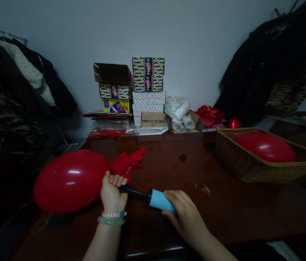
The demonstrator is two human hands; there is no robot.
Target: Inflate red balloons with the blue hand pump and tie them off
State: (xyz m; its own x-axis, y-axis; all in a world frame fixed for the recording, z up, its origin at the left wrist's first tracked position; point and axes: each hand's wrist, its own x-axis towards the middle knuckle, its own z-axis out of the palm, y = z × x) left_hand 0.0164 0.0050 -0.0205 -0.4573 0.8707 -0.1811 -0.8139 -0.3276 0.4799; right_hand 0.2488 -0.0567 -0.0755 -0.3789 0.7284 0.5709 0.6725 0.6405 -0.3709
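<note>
A large inflated red balloon (70, 181) sits at the left, its neck end reaching my left hand (114, 190). That hand is closed around the balloon's neck and the black nozzle end of a hand pump (161, 201); the fingers hide the join. The pump has a light blue barrel and a black shaft, which shows between my hands. My right hand (184, 214) is wrapped round the barrel's near end. Behind my left hand lies a pile of deflated red balloons (127, 161) on the dark wooden table (239, 214).
At the right, a wicker basket (250, 170) holds another inflated red balloon (267, 146). Small coloured bands (206, 190) and a dark looped cord (182, 158) lie mid-table. Stacked boxes (149, 74) and plastic bags (177, 108) stand behind. Clothes (253, 65) hang at both sides.
</note>
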